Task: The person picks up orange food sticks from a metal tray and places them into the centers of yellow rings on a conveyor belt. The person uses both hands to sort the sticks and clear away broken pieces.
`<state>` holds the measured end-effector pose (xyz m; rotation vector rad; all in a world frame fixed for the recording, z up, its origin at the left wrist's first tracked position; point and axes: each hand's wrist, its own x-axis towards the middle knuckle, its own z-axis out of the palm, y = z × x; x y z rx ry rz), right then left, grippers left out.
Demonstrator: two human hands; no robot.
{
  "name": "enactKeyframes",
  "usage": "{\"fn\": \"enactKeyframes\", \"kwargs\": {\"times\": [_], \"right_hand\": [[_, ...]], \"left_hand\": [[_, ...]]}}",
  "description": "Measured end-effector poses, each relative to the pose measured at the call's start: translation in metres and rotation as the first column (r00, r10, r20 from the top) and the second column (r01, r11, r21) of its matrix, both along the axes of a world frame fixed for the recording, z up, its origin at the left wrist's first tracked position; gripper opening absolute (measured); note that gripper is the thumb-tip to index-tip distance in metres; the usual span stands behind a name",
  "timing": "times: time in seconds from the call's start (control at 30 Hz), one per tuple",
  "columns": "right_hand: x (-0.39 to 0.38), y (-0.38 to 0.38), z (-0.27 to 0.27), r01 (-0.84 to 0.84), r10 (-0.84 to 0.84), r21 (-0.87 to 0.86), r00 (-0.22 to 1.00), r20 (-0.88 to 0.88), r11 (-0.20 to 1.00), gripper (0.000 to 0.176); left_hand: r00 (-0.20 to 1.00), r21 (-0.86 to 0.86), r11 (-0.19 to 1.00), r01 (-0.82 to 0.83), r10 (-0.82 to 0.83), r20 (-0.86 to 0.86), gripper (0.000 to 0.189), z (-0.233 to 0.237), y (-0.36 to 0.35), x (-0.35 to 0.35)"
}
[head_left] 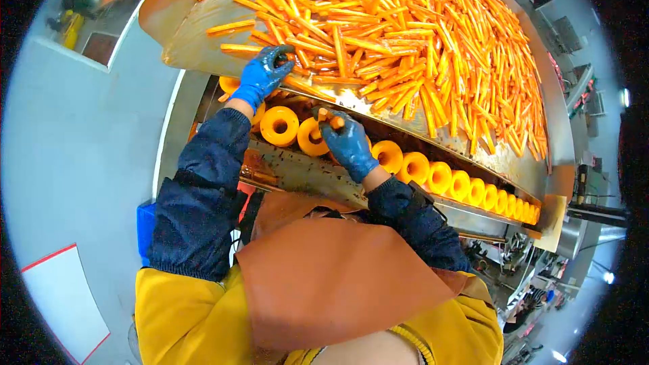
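Observation:
Many orange sticks [433,47] lie piled on a metal tray [186,44] across the top. My left hand [266,76], in a blue glove, is at the tray's near edge with its fingers curled beside the nearest sticks; whether it grips one is hidden. My right hand [346,143], in a dark-stained blue glove, is closed on orange sticks [331,120], whose ends stick out between thumb and fingers. It hovers over the row of yellow ring-shaped cups [279,126] below the tray.
The row of yellow cups [439,178] runs down to the right along a metal rail [311,174]. A blue bin [145,230] stands at the left. Machinery and a person [537,296] are at the far lower right.

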<state>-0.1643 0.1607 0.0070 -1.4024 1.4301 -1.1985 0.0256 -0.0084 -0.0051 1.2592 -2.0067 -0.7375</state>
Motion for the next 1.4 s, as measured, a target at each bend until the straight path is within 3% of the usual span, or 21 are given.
{"fn": "enactKeyframes", "kwargs": {"times": [0.07, 0.1, 0.13, 0.2, 0.27, 0.33, 0.4, 0.47, 0.5, 0.57, 0.6, 0.67, 0.7, 0.73, 0.8, 0.93, 1.07, 1.13, 1.2, 1.27, 1.4], "right_hand": [[-0.002, -0.002, 0.007, -0.043, 0.147, 0.266, 0.912, -0.384, 0.963, 0.027], [-0.006, -0.001, 0.005, -0.056, 0.14, 0.34, 0.964, -0.228, 0.939, 0.031], [-0.011, 0.0, -0.005, -0.058, 0.142, 0.337, 0.963, -0.23, 0.94, 0.031], [-0.023, 0.005, -0.027, 0.156, -0.125, 0.051, 0.916, -0.381, 0.987, 0.022], [-0.031, 0.014, 0.01, 0.198, -0.155, 0.133, 0.947, -0.283, 0.971, 0.023], [-0.038, 0.026, 0.019, 0.234, -0.236, 0.031, 0.963, 0.131, 0.972, 0.021], [-0.033, 0.028, 0.013, 0.136, -0.237, 0.312, 0.919, 0.315, 0.94, 0.021], [-0.015, 0.016, -0.006, 0.022, -0.031, -0.086, 0.994, -0.104, 0.996, 0.032], [-0.015, 0.017, -0.008, -0.063, 0.066, 0.017, 0.952, -0.298, 0.998, 0.044], [-0.018, 0.018, 0.009, -0.133, 0.15, 0.071, 0.912, -0.382, 0.989, 0.043], [-0.024, 0.019, 0.026, -0.137, 0.157, 0.079, 0.903, -0.4, 0.988, 0.04], [-0.072, 0.019, 0.0, -0.02, 0.016, -0.006, 0.909, -0.415, 1.0, 0.034], [-0.097, 0.018, 0.015, 0.113, -0.111, -0.025, 0.875, -0.472, 0.993, 0.034], [-0.123, 0.017, 0.03, 0.241, -0.232, -0.052, 0.819, -0.525, 0.969, 0.034], [-0.183, 0.007, 0.031, 0.291, -0.359, -0.245, 0.456, -0.814, 0.925, 0.036], [-0.219, -0.024, 0.011, 0.27, -0.13, -0.05, 0.289, -0.949, 0.962, 0.061], [-0.209, -0.033, 0.009, 0.326, 0.027, 0.122, 0.283, -0.959, 0.937, 0.05], [-0.21, -0.032, 0.028, 0.427, 0.188, 0.335, 0.351, -0.917, 0.84, 0.043], [-0.22, -0.033, 0.03, 0.411, 0.172, 0.341, 0.395, -0.902, 0.846, 0.037], [-0.22, -0.031, 0.032, 0.285, 0.077, 0.212, 0.421, -0.904, 0.935, 0.034], [-0.243, -0.054, 0.006, 0.374, 0.13, 0.334, 0.475, -0.87, 0.865, 0.034]], "left_hand": [[1.0, -0.019, 1.0, -0.002, 0.002, 0.015, 0.033, -0.001, 0.0, 0.001], [1.0, 0.01, 1.0, -0.006, 0.006, 0.028, 0.033, -0.002, 0.0, 0.0], [0.999, 0.035, 0.999, -0.011, 0.009, 0.04, 0.033, 0.0, -0.001, 0.0], [0.999, -0.012, 1.0, -0.007, 0.007, -0.045, 0.034, -0.009, -0.002, 0.002], [1.0, -0.008, 1.0, -0.004, 0.003, -0.02, 0.034, -0.006, -0.001, 0.001], [0.999, 0.059, 0.998, 0.007, -0.005, -0.036, 0.034, -0.007, -0.002, 0.001], [0.998, 0.033, 0.999, 0.008, -0.006, -0.061, 0.033, -0.01, -0.004, 0.0], [0.999, -0.041, 0.999, 0.028, -0.029, -0.037, 0.032, -0.011, -0.005, 0.002], [0.997, -0.025, 0.998, 0.061, -0.062, -0.048, 0.032, -0.009, -0.004, 0.002], [0.984, -0.026, 0.99, 0.139, -0.141, -0.111, 0.032, -0.005, -0.002, 0.006], [0.981, 0.117, 0.982, 0.15, -0.133, -0.142, 0.039, -0.003, -0.002, 0.01], [0.986, -0.056, 0.988, 0.146, -0.141, 0.086, 0.051, 0.016, 0.008, 0.014], [0.94, -0.19, 0.952, 0.241, -0.18, 0.291, 0.073, 0.022, 0.006, 0.017], [0.938, -0.193, 0.948, 0.254, -0.193, 0.287, 0.073, 0.024, 0.005, 0.016], [0.872, -0.197, 0.963, 0.183, -0.067, 0.484, 0.089, 0.027, 0.005, 0.009], [0.762, -0.038, 0.977, 0.208, -0.137, 0.633, 0.1, 0.04, -0.004, -0.037], [0.73, 0.003, 0.989, 0.147, -0.11, 0.675, 0.09, 0.047, 0.004, -0.088], [0.726, -0.101, 0.973, 0.206, -0.083, 0.682, 0.079, 0.029, -0.001, -0.103], [0.706, -0.002, 0.978, 0.208, -0.149, 0.692, 0.067, 0.029, 0.009, -0.125], [0.751, -0.194, 0.925, 0.325, -0.128, 0.648, 0.039, 0.023, 0.018, -0.138], [0.612, -0.039, 0.927, 0.374, -0.215, 0.761, 0.036, 0.052, 0.011, -0.157]]}}
